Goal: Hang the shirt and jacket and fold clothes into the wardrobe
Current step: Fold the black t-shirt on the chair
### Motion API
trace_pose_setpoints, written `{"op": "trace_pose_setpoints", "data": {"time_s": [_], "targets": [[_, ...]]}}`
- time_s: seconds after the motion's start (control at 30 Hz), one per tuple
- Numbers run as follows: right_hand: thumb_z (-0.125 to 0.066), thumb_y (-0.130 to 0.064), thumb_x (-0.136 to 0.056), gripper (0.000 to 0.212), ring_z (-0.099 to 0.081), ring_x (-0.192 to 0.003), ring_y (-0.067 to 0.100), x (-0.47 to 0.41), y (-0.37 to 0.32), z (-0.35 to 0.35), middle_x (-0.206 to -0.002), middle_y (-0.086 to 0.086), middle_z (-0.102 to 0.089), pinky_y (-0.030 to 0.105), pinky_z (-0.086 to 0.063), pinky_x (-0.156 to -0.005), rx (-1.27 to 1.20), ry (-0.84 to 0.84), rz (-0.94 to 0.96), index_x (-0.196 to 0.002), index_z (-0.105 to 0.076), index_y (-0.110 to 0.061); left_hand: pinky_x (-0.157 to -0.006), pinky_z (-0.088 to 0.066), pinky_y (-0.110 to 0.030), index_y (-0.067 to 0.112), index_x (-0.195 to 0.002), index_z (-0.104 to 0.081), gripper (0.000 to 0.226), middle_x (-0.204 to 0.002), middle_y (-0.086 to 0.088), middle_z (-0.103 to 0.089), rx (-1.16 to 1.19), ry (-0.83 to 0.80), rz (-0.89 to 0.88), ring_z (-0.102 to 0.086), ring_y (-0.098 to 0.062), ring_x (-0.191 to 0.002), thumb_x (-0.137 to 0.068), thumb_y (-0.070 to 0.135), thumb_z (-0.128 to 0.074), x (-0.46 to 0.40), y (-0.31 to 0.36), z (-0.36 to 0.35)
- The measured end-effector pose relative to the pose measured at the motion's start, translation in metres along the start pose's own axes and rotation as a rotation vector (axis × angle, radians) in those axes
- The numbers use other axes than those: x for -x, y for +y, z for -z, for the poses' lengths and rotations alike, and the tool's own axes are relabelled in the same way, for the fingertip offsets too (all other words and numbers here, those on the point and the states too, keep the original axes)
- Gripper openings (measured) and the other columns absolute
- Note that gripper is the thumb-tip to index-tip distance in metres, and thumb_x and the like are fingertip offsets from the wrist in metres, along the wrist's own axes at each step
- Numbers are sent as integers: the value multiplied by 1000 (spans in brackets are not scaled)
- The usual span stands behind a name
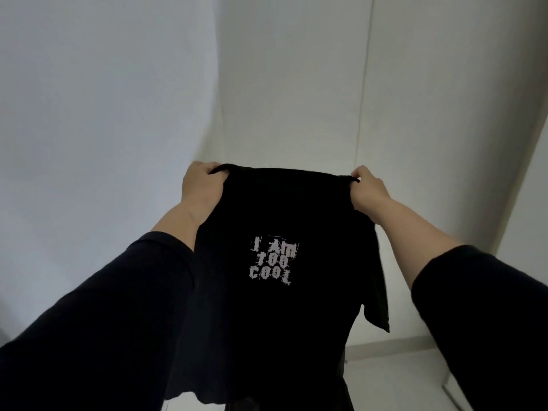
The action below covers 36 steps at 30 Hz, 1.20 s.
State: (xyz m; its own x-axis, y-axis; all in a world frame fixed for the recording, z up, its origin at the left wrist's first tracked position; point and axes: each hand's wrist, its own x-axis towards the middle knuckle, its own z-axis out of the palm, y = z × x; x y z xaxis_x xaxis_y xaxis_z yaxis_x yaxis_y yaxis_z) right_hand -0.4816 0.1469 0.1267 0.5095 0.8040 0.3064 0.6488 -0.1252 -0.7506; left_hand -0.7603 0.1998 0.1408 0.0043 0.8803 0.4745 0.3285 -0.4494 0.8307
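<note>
T-shirt (pixel 267 221), black, held up in the air in front of the camera, spread between both hands at its top edge. Lower hem runs out of the bottom of the head view or merges with dark cloth below; where it ends cannot be told. Black on black: folds, collar and seams hard to make out. One short sleeve (pixel 376 292) hangs free on the right side; the other side is lost against the dark left sleeve (pixel 118 321) of the person. White distressed print (pixel 272 264) mid-chest, partly legible, reads something like "I AM TOO COOL".

Left hand (pixel 201 191): fingers curled over the top left corner, cloth bunched in the grip. Right hand (pixel 367 188): fingers curled round the top right corner, pinching a small roll of fabric. Fingertips of both are tucked behind the cloth, unseen. Shirt hangs down from the two hands, between the forearms.

Behind: pale wall (pixel 89 99) at left, white panels (pixel 296 84) with a vertical seam, possibly wardrobe doors; cannot confirm.
</note>
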Motion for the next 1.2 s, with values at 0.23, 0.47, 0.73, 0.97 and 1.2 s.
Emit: {"op": "trace_pose_setpoints", "data": {"time_s": [0.23,0.47,0.73,0.97,1.2], "targets": [[-29,-35,-98,36,-42,-111,33,-6,-10,-7,-137,9,-30,42,-35,-104,-163,-30,-159,-128,-36,-16,-74,-48,-28,14,-90,-66,16,-83,1,-65,418,-187,152,-61,-16,-80,-92,16,-50,0,0,5],[-35,-35,-91,14,-49,-80,22,-3,-17,-11,-117,7,-46,30,-44,-61,-639,-80,-113,-87,-47,-32,-71,-50,-27,14,-87,-64,30,-78,2,-63,763,-181,227,-62,-16,-76,-98,33,-44,-2,5,-5],[-30,-30,-102,19,-54,-69,17,2,-12,-17,-103,2,-52,27,-50,-54,-779,-256,-204,-119,-36,-24,-78,-56,-28,7,-119,-62,42,-111,-9,-69,675,-267,289,-68,-21,-97,-101,35,-36,6,17,-21],[-45,-34,-97,14,-55,-52,14,8,0,-22,-71,-3,-55,23,-50,-50,-840,-561,-262,-107,-50,-25,-65,-54,-26,12,-101,-62,28,-96,-5,-68,594,-355,391,-67,-18,-83,-101,27,-38,18,10,-32],[-37,-35,-97,19,-57,-66,22,5,9,-30,-81,2,-57,32,-51,-61,-805,-569,-288,-106,-48,-23,-87,-50,-41,15,-104,-51,18,-112,-9,-58,205,-259,261,-59,-28,-104,-100,26,-37,11,-13,-44]]}}
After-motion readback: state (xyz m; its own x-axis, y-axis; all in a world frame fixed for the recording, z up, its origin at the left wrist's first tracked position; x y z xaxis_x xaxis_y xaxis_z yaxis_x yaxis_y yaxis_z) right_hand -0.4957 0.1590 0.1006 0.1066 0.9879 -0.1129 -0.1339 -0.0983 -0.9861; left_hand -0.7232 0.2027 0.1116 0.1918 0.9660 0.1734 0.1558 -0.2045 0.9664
